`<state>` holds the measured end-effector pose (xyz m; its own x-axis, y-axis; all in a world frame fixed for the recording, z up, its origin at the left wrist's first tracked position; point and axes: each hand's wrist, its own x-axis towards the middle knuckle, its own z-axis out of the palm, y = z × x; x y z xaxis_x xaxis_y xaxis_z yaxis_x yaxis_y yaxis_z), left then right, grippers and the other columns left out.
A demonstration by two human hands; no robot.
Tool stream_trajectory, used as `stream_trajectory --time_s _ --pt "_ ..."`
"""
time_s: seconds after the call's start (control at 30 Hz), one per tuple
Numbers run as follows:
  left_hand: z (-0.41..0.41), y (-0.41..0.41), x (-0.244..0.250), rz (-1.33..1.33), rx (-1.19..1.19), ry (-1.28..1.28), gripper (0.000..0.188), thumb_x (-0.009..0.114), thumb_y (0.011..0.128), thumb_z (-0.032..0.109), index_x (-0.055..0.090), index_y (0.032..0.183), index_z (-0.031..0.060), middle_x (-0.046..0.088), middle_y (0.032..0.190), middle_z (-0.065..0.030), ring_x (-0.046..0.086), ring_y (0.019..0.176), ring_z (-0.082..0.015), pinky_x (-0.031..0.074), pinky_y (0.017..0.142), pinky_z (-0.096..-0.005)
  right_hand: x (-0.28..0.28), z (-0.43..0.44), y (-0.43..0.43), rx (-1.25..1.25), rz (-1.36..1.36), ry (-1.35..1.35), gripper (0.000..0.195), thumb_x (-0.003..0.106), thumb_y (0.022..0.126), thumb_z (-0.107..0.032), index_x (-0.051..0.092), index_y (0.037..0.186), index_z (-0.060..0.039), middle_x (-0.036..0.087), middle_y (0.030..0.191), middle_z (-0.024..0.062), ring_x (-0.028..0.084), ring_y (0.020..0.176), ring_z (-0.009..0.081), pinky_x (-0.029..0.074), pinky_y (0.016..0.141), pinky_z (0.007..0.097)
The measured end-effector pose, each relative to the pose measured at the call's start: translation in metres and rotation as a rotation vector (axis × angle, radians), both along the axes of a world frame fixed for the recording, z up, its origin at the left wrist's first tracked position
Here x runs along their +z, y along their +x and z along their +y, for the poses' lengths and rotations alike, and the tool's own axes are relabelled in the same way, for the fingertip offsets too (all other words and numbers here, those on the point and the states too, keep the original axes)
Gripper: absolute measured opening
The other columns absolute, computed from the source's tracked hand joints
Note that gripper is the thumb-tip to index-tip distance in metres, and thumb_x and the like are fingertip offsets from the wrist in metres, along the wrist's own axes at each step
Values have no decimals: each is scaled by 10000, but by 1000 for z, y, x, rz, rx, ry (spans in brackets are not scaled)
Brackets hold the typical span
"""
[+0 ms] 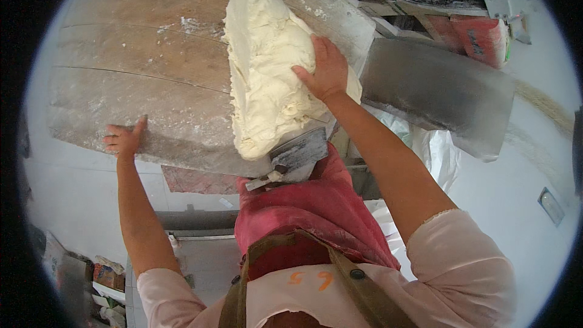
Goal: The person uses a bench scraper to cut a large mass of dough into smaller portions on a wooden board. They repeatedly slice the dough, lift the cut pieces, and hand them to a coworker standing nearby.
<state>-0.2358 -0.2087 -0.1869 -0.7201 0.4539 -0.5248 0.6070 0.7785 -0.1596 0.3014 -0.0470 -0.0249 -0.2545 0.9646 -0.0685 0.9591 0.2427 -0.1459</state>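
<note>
A large lump of pale dough (268, 68) lies on the floured wooden work table (182, 50), with a flat, straight face along its left side. My right hand (329, 66) lies on the dough's right side, thumb spread away from the fingers. Well to the left, my left hand (125, 137) rests at the table's front edge with nothing in it, fingers apart. A dough scraper or cutter (301, 148) with a broad metal blade lies at the near edge just below the dough, its handle end pointing left towards my apron (291, 209).
A grey metal sheet or lid (437, 86) juts out right of the table. Behind it lies a red printed bag (480, 38). White plastic bags (437, 155) hang below the sheet. Boxes and other goods (109, 275) stand at lower left. Pale floor (524, 200) extends right.
</note>
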Motion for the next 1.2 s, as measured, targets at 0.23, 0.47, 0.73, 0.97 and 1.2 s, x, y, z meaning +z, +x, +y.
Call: stream_trajectory --time_s 0.23,0.47,0.73,0.97,1.2 --pt "-94 23 7 -240 307 780 870 492 976 550 169 1529 -40 158 1588 -268 205 1463 -388 204 1190 -424 -1 5 6 -5 37 -74 968 682 747 -656 370 1463 -84 406 1433 195 388 1324 373 312 1088 524" --pt "-300 299 22 -692 1383 443 726 366 1003 583 296 1534 93 357 1538 -144 394 1367 -315 294 1137 -455 16 6 -9 0 136 -202 992 595 766 -726 358 1475 -74 360 1470 213 354 1347 393 245 1123 565" --pt "-290 463 109 -934 1633 206 675 364 1006 561 409 1458 61 470 1438 -122 457 1292 -295 335 1094 -449 20 9 11 -13 304 -373 1015 566 800 -705 276 1522 -53 255 1546 239 244 1424 431 141 1147 624" --pt "-271 467 154 -948 1653 179 650 364 1008 537 399 1462 73 439 1467 -116 431 1320 -295 306 1116 -457 12 18 48 63 650 -479 838 616 813 -594 409 1445 -83 333 1505 209 273 1411 392 164 1163 557" --pt "-275 472 148 -920 1773 232 626 363 1009 513 389 1465 85 409 1495 -109 405 1349 -295 277 1138 -465 -48 -7 154 -500 908 -123 460 677 848 -263 560 1245 -63 593 1203 183 569 1131 362 467 955 437"
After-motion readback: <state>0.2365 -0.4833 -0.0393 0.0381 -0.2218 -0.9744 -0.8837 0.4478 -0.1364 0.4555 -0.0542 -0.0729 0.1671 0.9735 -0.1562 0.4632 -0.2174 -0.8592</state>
